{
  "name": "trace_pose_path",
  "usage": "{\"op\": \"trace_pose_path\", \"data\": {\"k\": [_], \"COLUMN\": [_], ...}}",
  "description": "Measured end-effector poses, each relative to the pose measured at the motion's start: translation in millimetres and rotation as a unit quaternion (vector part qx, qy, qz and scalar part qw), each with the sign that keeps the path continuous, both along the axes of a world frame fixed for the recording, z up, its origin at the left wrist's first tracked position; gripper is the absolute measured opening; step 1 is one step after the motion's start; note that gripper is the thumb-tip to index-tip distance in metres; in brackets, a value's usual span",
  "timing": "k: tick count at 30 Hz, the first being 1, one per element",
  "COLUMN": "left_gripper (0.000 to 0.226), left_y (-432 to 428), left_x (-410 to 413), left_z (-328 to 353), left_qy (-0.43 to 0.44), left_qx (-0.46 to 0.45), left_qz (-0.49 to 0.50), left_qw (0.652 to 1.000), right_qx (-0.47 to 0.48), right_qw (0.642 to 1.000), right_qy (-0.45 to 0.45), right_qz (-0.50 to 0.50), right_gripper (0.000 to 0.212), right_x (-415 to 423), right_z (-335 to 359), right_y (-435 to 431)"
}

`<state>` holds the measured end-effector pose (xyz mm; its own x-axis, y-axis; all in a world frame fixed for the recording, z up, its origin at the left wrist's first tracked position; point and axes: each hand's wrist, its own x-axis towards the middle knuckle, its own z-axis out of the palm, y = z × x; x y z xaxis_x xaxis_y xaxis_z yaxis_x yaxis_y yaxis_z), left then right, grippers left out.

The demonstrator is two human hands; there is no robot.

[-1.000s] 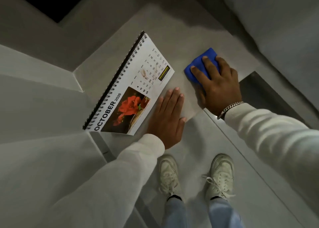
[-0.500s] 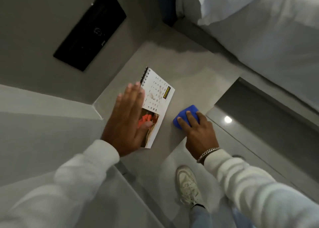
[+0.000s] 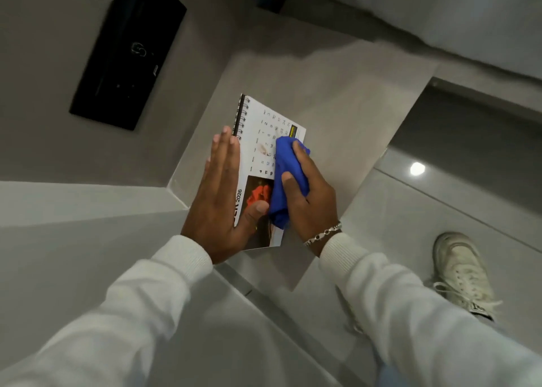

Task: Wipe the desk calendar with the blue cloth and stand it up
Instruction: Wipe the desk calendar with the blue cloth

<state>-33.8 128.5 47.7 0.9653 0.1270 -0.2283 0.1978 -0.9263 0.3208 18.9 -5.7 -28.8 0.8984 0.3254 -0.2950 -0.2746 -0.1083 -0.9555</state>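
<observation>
Grey ledge [image 3: 337,99], desk calendar [image 3: 265,128] lying flat on it

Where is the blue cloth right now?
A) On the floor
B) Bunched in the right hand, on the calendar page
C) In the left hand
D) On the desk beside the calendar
B: the right hand grips the cloth against the calendar, while the left hand lies flat on it.

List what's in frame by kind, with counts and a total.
Desk calendar: 1
Blue cloth: 1
Hands: 2, left hand and right hand
Bracelet: 1
White shoe: 1
Black wall panel: 1
Total: 7
</observation>
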Motion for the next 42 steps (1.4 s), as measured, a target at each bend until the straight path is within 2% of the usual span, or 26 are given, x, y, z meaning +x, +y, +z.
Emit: {"op": "trace_pose_path", "data": {"k": [4,9,16,19,26,34,42], "left_gripper": [0.089,0.092,0.095,0.093,0.090,0.089,0.084], "left_y": [3,4,5,4,5,7,7], "left_x": [1,1,0,1,1,0,-1], "left_z": [-3,-2,-4,-3,0,-2,-1], "left_qy": [-0.014,-0.017,-0.008,-0.005,0.001,-0.005,0.001], "left_qx": [-0.034,-0.066,-0.062,-0.057,-0.043,-0.012,0.025], "left_qz": [-0.013,-0.018,-0.014,-0.009,-0.023,-0.036,-0.035], "left_qw": [0.999,0.998,0.998,0.998,0.999,0.999,0.999], "right_qx": [-0.017,-0.016,-0.038,-0.046,-0.028,-0.037,-0.018], "right_qw": [0.998,0.996,0.998,0.997,0.994,0.996,0.982], "right_qy": [-0.026,-0.051,-0.054,-0.056,-0.061,-0.072,-0.138], "right_qz": [0.051,0.076,0.005,0.015,0.089,0.027,0.127], "right_gripper": [0.064,0.063,0.061,0.060,0.061,0.056,0.055], "right_x": [-33,-77,-17,-12,-60,1,-27], "right_z": [-4,-7,-15,-18,-10,-6,-3], "right_y": [12,6,29,28,15,34,14]}}
